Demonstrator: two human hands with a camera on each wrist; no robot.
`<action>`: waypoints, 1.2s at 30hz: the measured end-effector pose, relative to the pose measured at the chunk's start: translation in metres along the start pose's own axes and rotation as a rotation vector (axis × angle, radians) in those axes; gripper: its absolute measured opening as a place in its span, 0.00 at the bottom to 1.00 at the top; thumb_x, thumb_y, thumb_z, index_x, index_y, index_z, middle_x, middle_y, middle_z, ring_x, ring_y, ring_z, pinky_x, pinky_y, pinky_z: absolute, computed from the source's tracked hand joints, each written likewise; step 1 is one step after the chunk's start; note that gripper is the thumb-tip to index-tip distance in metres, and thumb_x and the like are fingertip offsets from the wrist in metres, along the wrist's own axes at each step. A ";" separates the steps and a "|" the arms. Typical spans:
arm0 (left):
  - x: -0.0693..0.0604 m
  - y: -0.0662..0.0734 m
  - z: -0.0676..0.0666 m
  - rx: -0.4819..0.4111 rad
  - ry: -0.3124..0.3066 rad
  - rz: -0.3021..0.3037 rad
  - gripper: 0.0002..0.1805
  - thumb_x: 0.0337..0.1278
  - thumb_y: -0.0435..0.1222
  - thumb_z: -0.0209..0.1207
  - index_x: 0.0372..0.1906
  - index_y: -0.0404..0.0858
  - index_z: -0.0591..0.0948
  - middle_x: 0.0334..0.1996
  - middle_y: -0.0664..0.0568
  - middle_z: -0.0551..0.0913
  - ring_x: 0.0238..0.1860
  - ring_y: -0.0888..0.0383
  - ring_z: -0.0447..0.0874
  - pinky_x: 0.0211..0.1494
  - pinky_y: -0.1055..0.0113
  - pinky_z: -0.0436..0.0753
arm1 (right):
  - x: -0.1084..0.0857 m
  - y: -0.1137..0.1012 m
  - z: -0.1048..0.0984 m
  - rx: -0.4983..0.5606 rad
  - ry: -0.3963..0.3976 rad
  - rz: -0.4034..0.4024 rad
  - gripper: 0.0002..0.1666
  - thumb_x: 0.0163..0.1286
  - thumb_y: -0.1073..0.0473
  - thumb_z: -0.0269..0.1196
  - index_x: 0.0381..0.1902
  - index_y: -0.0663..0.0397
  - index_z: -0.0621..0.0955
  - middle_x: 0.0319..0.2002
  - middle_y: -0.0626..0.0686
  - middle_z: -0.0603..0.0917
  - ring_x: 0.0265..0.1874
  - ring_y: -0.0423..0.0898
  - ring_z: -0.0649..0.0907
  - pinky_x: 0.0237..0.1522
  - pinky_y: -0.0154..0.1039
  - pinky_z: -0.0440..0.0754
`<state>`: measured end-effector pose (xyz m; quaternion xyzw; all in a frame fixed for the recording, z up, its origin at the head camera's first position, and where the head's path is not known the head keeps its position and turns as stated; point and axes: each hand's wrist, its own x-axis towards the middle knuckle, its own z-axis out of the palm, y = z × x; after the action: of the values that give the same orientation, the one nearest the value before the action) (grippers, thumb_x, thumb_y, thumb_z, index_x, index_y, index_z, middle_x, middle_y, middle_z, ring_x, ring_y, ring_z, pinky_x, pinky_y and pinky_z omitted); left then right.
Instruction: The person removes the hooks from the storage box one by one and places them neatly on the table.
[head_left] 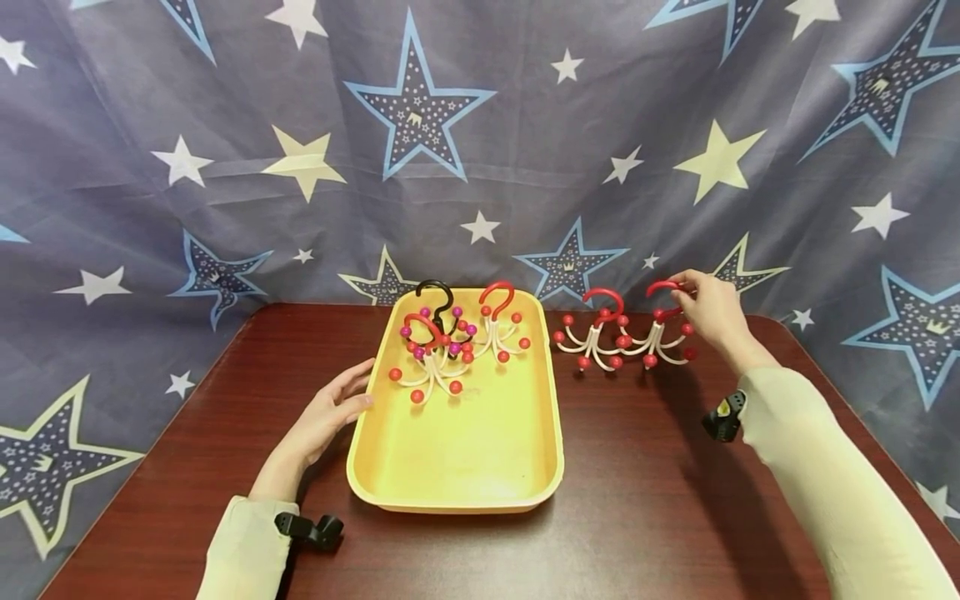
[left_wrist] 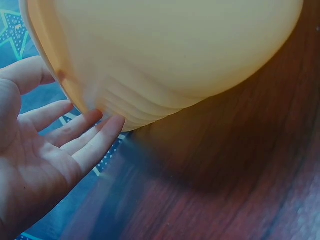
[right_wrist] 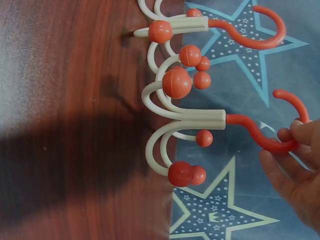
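A yellow tray stands mid-table, and my left hand touches its left side with fingers nearly straight; the left wrist view shows those fingertips against the tray's wall. Inside the tray's far part are two red-hooked white racks with red balls and a black-hooked one with purple balls. At the right, my right hand pinches the red hook of a white rack. Beside it stands another red-hooked rack.
The dark red-brown wooden table carries the tray and racks. A grey curtain with stars hangs right behind the table's far edge. A black wrist camera is strapped at my left sleeve, another at my right.
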<state>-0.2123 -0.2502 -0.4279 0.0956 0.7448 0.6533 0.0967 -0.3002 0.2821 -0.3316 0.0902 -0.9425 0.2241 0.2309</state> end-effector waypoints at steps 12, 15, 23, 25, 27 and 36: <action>-0.001 -0.001 0.000 0.012 0.002 -0.013 0.34 0.60 0.36 0.52 0.70 0.43 0.54 0.65 0.39 0.61 0.54 0.60 0.74 0.49 0.71 0.76 | -0.007 0.003 0.013 0.003 0.011 0.038 0.11 0.61 0.65 0.58 0.42 0.61 0.79 0.35 0.63 0.83 0.30 0.57 0.79 0.34 0.51 0.69; -0.001 -0.001 0.000 0.012 0.003 -0.014 0.34 0.60 0.36 0.52 0.70 0.43 0.54 0.65 0.40 0.61 0.54 0.60 0.73 0.49 0.71 0.76 | -0.008 0.003 0.014 0.004 0.012 0.035 0.11 0.61 0.65 0.58 0.41 0.61 0.79 0.35 0.63 0.83 0.31 0.57 0.79 0.34 0.51 0.69; -0.001 0.000 0.000 0.008 0.001 -0.004 0.34 0.61 0.35 0.52 0.70 0.42 0.53 0.65 0.39 0.61 0.55 0.58 0.73 0.49 0.71 0.76 | -0.004 -0.003 0.012 0.040 -0.023 0.023 0.14 0.61 0.64 0.58 0.46 0.61 0.79 0.41 0.63 0.83 0.37 0.59 0.80 0.39 0.53 0.70; -0.001 0.001 0.000 0.006 0.001 -0.003 0.34 0.61 0.35 0.52 0.70 0.42 0.53 0.65 0.39 0.60 0.55 0.57 0.74 0.49 0.71 0.76 | -0.001 -0.007 0.011 0.062 -0.018 0.024 0.15 0.62 0.64 0.57 0.46 0.62 0.78 0.42 0.63 0.83 0.39 0.59 0.80 0.41 0.53 0.71; -0.001 0.001 0.000 0.004 0.000 -0.006 0.34 0.61 0.35 0.52 0.70 0.42 0.53 0.66 0.39 0.60 0.55 0.58 0.74 0.49 0.71 0.76 | 0.001 -0.013 0.009 0.082 -0.008 0.024 0.15 0.62 0.64 0.57 0.47 0.62 0.78 0.42 0.63 0.83 0.40 0.59 0.81 0.42 0.53 0.72; -0.001 -0.001 0.000 -0.002 0.000 -0.002 0.34 0.61 0.35 0.52 0.70 0.41 0.53 0.65 0.39 0.60 0.54 0.60 0.74 0.49 0.71 0.76 | 0.012 -0.053 0.010 0.139 0.053 -0.048 0.11 0.61 0.66 0.58 0.42 0.62 0.80 0.40 0.61 0.83 0.37 0.57 0.82 0.43 0.50 0.75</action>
<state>-0.2111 -0.2508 -0.4287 0.0950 0.7441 0.6540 0.0975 -0.3004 0.2293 -0.3135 0.1226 -0.9158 0.2860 0.2539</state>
